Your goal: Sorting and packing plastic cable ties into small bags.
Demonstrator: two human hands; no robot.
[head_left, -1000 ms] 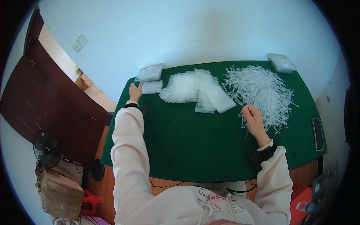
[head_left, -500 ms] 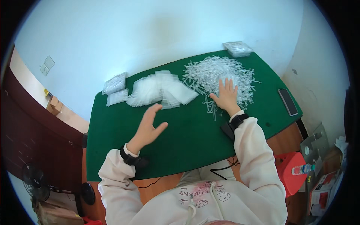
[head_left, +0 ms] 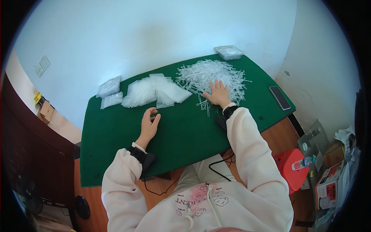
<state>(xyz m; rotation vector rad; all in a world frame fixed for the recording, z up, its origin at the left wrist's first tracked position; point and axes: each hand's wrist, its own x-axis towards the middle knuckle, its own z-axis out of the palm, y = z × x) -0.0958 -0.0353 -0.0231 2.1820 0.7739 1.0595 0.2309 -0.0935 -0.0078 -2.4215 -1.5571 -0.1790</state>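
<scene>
Flat on the near edge of a big heap of small clear plastic sticks with looped ends (head_left: 205,74) rests my right hand (head_left: 219,95). Its fingers are spread and hold nothing I can see. My left hand (head_left: 148,124) is above the green table, its fingers a little bent, the thumb apart, nothing between them. Just beyond it lie clear plastic bags (head_left: 140,92), fanned out in overlapping layers. A few loose sticks lie in front of the heap, near my right hand.
Wrapped clear packs (head_left: 109,86) sit on the green table (head_left: 112,143) at the far left, and another pack (head_left: 229,53) at the back right. A black phone (head_left: 279,98) lies near the right edge. Beside the table stands a red stool (head_left: 288,178) with a bottle (head_left: 303,163).
My left hand has turned and its fingers have bent more, with the thumb closer to them. My right hand stays on the heap. The whole view has shifted a little.
</scene>
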